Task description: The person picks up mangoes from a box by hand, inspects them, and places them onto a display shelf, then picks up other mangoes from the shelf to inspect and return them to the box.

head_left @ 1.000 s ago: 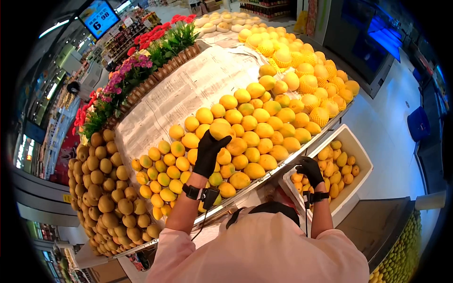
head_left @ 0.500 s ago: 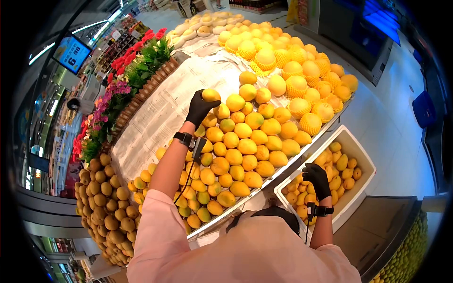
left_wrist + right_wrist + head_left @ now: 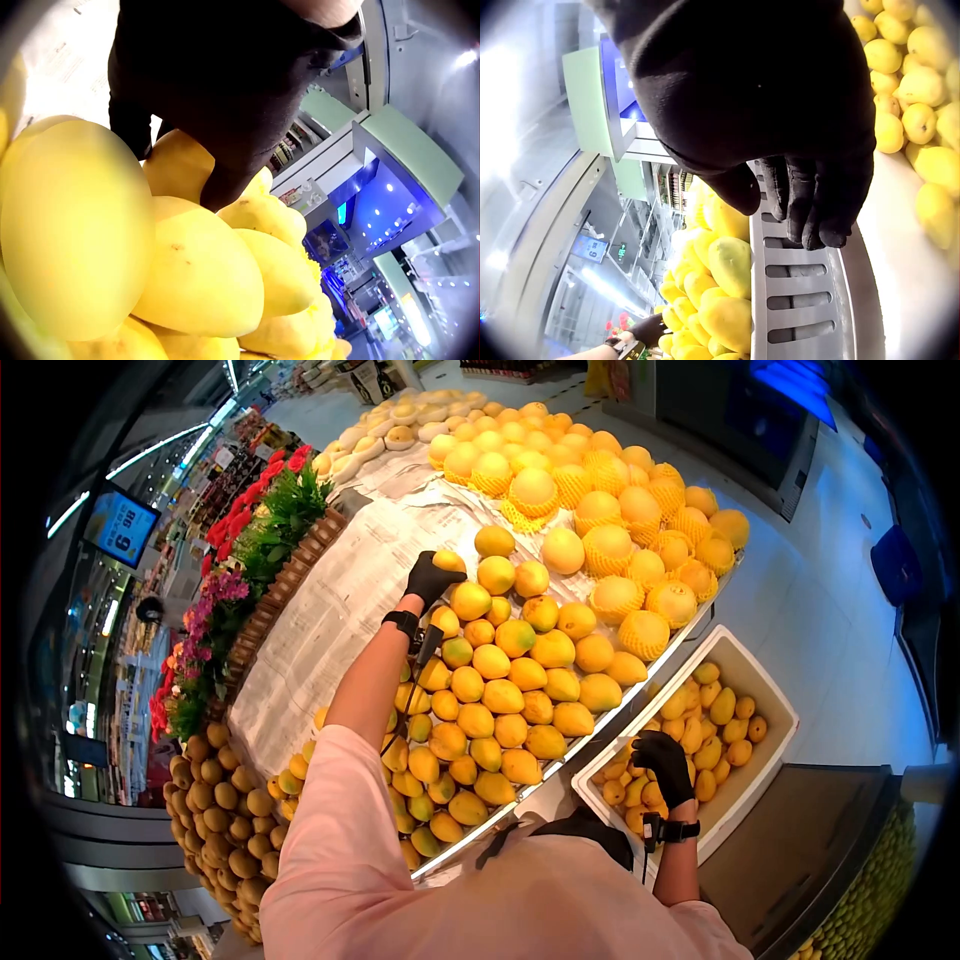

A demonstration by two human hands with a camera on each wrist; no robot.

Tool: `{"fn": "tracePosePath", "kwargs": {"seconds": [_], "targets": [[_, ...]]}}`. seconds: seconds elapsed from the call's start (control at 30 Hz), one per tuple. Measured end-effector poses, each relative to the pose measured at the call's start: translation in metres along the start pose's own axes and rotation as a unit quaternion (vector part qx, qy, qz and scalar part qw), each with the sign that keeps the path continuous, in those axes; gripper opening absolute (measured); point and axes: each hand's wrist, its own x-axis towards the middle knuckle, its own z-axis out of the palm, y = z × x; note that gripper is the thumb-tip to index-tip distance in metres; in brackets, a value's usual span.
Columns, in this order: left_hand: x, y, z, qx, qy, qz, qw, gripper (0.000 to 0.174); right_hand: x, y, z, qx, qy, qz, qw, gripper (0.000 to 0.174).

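My left hand [image 3: 428, 580], in a black glove, grips a yellow mango [image 3: 449, 562] at the far edge of the mango pile, beside the bare newspaper. In the left wrist view, thumb and fingers straddle this mango [image 3: 178, 166], right against neighbouring mangoes [image 3: 202, 262]. My right hand [image 3: 663, 765], also gloved in black, hovers over the near left side of a white foam box [image 3: 780, 710] of mangoes. Its fingers [image 3: 802, 195] hang loosely curled and hold nothing in the right wrist view, close over the slotted grey edge [image 3: 799, 300] of the stand.
Melons in yellow foam nets [image 3: 600, 510] lie at the right back of the stand, kiwifruit [image 3: 215, 810] at its left end. Newspaper [image 3: 330, 600] covers the surface behind the mangoes. A small brown fence [image 3: 280, 600] with flowers [image 3: 285, 510] borders the far left side.
My left hand has carried the mango from above the middle of the pile to its far edge and lowered it there. My right hand has stayed over the foam box.
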Motion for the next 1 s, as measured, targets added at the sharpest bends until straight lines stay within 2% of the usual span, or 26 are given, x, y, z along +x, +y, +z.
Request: {"fn": "tracePosePath", "kwargs": {"seconds": [0.07,0.13,0.23,0.33,0.37,0.47,0.67,0.77,0.87,0.9,1.0], "targets": [[0.002,-0.006,0.007,0.022,0.039,0.005,0.999,0.04,0.005,0.001,0.0,-0.003,-0.005,-0.006,1.0,0.025],[-0.017,0.025,0.008,0.021,0.074,-0.022,0.997,0.046,0.008,-0.004,0.004,0.001,-0.002,-0.004,1.0,0.025],[-0.02,0.036,0.003,-0.011,0.026,-0.027,0.999,0.051,0.01,-0.01,0.011,-0.023,0.0,-0.017,1.0,0.024],[-0.017,0.05,-0.009,-0.103,-0.138,-0.091,0.981,0.06,0.014,-0.009,0.013,-0.012,-0.006,-0.01,1.0,0.023],[-0.038,0.083,-0.015,-0.131,-0.118,-0.128,0.976,0.061,0.014,-0.009,0.014,-0.008,-0.005,-0.007,1.0,0.023],[-0.035,0.07,-0.012,-0.209,-0.119,-0.118,0.963,0.066,0.014,-0.011,0.018,-0.001,-0.005,0.001,1.0,0.023],[-0.036,0.092,-0.016,-0.139,-0.123,-0.133,0.974,0.059,0.011,-0.008,0.017,-0.009,-0.011,0.004,1.0,0.025],[-0.018,0.086,-0.019,-0.061,-0.186,-0.125,0.973,0.057,0.008,-0.007,0.013,-0.005,-0.003,0.005,1.0,0.025],[-0.019,0.097,-0.028,-0.037,-0.215,-0.146,0.965,0.059,0.004,-0.008,0.011,0.004,0.01,0.005,1.0,0.024],[-0.017,0.094,-0.029,-0.015,-0.223,-0.1,0.97,0.047,0.004,-0.003,0.008,0.007,0.007,0.004,1.0,0.024],[-0.015,0.086,-0.029,-0.053,-0.171,-0.159,0.971,0.058,0.005,0.004,0.002,0.018,0.004,0.002,1.0,0.024]]}}
